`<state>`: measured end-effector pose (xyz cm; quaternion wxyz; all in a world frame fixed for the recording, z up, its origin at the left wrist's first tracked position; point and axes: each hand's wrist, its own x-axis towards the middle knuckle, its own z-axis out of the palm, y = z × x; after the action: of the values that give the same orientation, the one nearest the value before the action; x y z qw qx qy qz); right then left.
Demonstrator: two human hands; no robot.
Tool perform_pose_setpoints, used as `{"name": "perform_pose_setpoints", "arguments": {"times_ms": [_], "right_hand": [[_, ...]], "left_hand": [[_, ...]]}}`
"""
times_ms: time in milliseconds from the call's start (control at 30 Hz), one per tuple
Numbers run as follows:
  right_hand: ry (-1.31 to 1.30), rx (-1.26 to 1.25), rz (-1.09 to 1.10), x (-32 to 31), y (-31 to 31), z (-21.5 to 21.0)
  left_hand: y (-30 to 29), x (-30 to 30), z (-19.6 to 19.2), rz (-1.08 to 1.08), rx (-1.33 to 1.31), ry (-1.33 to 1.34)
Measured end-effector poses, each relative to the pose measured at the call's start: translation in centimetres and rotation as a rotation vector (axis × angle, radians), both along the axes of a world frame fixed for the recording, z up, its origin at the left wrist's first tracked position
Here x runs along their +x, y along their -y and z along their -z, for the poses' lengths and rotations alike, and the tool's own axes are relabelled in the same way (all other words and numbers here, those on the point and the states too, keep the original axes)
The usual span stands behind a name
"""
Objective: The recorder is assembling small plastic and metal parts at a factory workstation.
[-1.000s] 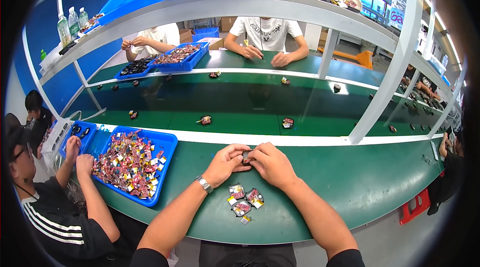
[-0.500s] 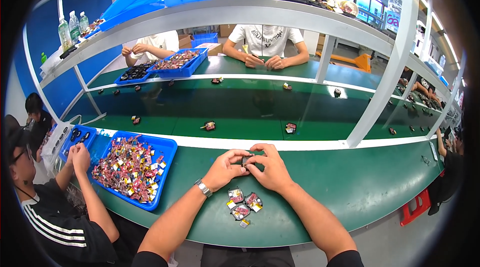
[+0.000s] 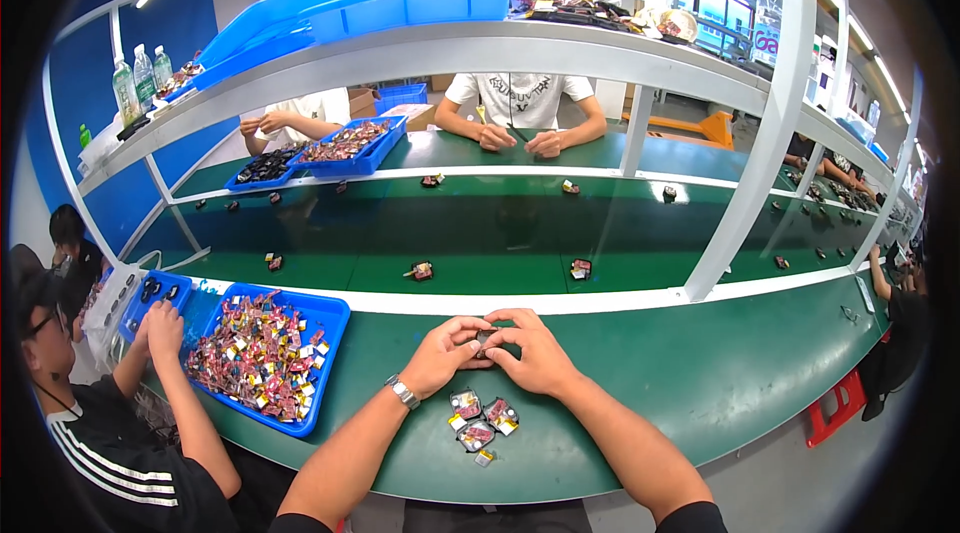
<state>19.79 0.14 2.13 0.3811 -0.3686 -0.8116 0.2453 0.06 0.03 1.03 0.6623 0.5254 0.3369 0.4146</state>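
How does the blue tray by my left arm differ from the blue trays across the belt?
The near blue tray lies on the green bench beside the left hand; the far blue trays lie before another worker. The near one shows larger and holds a mixed, bright heap; of the far pair, one holds dark pieces, the other reddish ones. Both are shallow, blue and rectangular.
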Motion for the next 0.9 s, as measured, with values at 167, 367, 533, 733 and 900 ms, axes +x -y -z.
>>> {"name": "perform_pose_setpoints", "arguments": {"times_ms": [167,367,533,733,900], "right_hand": [[-0.070,0.003,0.012,-0.1,-0.4,0.8],[-0.285,-0.281,-0.087,0.1,-1.1,1.9],[-0.336,-0.343,-0.129,0.2,-1.3,2.2],[-0.388,-0.439,-0.140,0.2,-1.2,2.2],[-0.314,-0.383,-0.117,-0.1,-0.9,1.5]], "left_hand": [[0.2,-0.2,0.3,-0.021,0.022,0.115],[0.0,-0.2,0.8,-0.023,0.047,0.086],[-0.2,-0.5,1.2,0.013,0.071,0.064],[-0.1,-0.3,0.7,0.009,0.058,0.040],[-0.1,-0.7,1.1,-0.009,0.016,0.032]]}}
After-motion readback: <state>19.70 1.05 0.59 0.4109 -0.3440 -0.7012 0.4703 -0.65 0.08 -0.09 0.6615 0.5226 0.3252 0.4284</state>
